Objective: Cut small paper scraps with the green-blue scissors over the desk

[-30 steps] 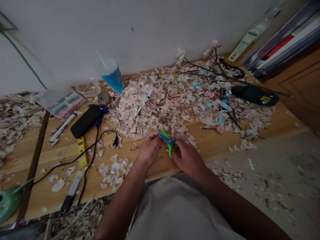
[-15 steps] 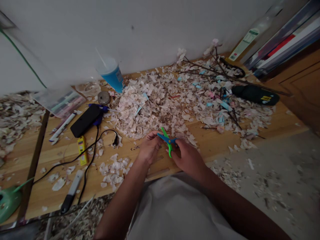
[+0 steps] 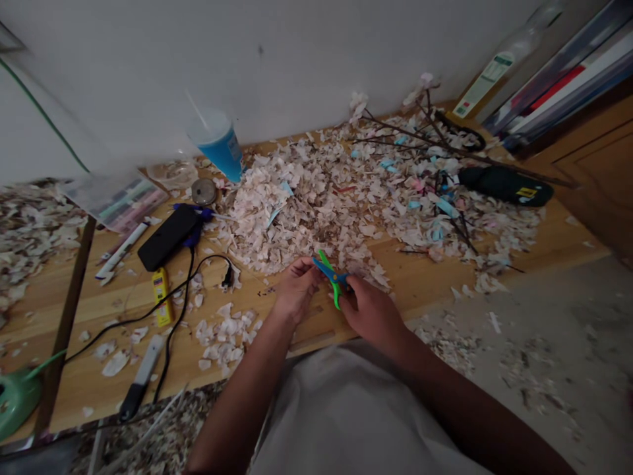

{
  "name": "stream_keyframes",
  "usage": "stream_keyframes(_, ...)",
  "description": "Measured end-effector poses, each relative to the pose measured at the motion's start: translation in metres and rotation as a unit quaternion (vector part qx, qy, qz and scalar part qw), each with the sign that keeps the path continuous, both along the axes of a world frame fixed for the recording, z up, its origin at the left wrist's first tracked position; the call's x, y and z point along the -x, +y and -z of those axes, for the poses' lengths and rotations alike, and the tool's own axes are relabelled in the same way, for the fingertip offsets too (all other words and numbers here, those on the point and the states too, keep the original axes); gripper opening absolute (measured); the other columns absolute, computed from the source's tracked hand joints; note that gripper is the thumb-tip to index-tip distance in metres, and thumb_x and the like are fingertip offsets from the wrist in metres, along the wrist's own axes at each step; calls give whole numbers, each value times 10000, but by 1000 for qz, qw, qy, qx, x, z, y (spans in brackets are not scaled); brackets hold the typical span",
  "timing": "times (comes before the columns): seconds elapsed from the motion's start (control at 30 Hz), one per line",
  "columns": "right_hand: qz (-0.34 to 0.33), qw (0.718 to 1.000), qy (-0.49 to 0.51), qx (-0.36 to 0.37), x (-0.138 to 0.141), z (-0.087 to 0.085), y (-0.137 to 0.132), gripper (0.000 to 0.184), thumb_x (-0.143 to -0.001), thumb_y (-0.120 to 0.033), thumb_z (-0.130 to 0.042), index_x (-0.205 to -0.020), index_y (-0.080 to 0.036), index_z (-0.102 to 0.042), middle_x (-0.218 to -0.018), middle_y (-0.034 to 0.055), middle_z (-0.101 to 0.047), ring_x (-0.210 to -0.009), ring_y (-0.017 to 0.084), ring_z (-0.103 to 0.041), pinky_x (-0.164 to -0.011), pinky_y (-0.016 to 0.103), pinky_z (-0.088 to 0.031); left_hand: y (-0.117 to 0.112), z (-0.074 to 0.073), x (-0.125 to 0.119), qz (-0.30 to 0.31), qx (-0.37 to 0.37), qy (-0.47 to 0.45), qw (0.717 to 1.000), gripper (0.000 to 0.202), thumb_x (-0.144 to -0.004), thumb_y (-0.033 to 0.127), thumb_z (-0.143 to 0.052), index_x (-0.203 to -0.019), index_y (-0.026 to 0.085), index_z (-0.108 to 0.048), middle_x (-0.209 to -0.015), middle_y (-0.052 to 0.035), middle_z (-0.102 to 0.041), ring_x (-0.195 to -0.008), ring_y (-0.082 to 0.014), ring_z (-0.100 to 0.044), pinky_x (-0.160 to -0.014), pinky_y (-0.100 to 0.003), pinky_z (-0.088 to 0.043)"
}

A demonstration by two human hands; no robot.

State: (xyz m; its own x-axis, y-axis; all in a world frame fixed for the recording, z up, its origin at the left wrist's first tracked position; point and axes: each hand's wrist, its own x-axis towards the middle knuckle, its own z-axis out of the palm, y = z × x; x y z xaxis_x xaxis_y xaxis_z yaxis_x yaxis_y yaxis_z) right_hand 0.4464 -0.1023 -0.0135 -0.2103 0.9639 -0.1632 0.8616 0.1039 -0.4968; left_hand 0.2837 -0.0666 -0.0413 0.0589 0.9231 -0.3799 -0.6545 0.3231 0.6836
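My right hand point(image 3: 374, 310) grips a pair of blue and green scissors point(image 3: 335, 277) by the handles, and their blades stand apart, pointing up and to the left. Close beside the blade tips is my left hand point(image 3: 298, 289), its fingers pinched together. Whatever sits between those fingertips is too small or hidden to make out. Both hands are over the front edge of the wooden table point(image 3: 410, 280). Just beyond them spreads a big heap of pale petal-like scraps point(image 3: 297, 204), and a smaller patch of scraps point(image 3: 227, 336) lies left of my left forearm.
Toward the left are a black phone point(image 3: 168, 237), a yellow box point(image 3: 161, 297), a black cable point(image 3: 185, 297) and a grey-handled cutter point(image 3: 143, 379). A blue cup point(image 3: 220, 150) stands by the wall. Branches point(image 3: 445, 145), a dark pouch point(image 3: 504, 187) and a bottle point(image 3: 487, 82) occupy the right.
Very little differs. Both hands and the scissors keep nearly the same place and pose, and the view has shifted slightly.
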Motion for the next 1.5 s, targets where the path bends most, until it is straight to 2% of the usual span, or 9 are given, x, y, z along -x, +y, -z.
stream_keyframes(0.3, -1, 1000, -19, 13, -2, -4, 3, 98, -885, -228, -561, -970, -201, -602, -837, 56, -697, -754, 209, -637, -635, 291, -339, -1, 2, 0, 2, -12, 13, 1000, 317, -610, 326, -907, -795, 182, -693, -755, 14, -695, -672, -96, -639, -712, -239, -531)
stream_keyframes(0.57, -17, 1000, -25, -9, -7, -4, 7, 94, -899, -239, -563, -970, -197, -609, -953, 70, -705, -835, 213, -645, -673, 293, -355, -1, -2, -1, -1, -11, 11, 1000, 318, -619, 346, -906, -781, 168, -698, -754, 14, -697, -670, -86, -639, -714, -217, -528)
stream_keyframes(0.8, -25, 999, -46, 13, -11, -10, 11, 130, -891, -201, -561, -1009, -191, -615, -1001, 81, -715, -885, 222, -652, -684, 296, -360, 0, 9, 2, 1, -72, 116, 991, 242, -720, 374, -832, -830, 185, -729, -755, 7, -692, -682, -94, -616, -707, -216, -507)
stream_keyframes(0.97, -29, 998, -62, 9, -14, -11, 11, 165, -896, -206, -557, -1049, -182, -614, -1030, 91, -712, -911, 235, -656, -694, 304, -370, 0, 7, 6, 11, -92, 185, 978, 222, -750, 374, -797, -848, 188, -725, -729, 5, -685, -666, -100, -607, -670, -213, -484)
stream_keyframes(1.2, -49, 995, -86, -6, -22, -15, 11, 138, -902, -209, -547, -1027, -192, -602, -1025, 89, -710, -926, 238, -654, -702, 301, -370, -1, 0, 7, 43, -92, 214, 971, 231, -744, 383, -791, -833, 184, -715, -748, -3, -693, -678, -105, -608, -688, -223, -472)
stream_keyframes(1.5, -46, 995, -84, 3, -27, -13, 10, 80, -923, -241, -556, -969, -193, -602, -953, 74, -709, -844, 218, -648, -666, 293, -339, -1, 1, 7, 64, -93, 236, 965, 288, -745, 438, -787, -828, 178, -698, -722, -5, -684, -666, -115, -604, -658, -230, -458)
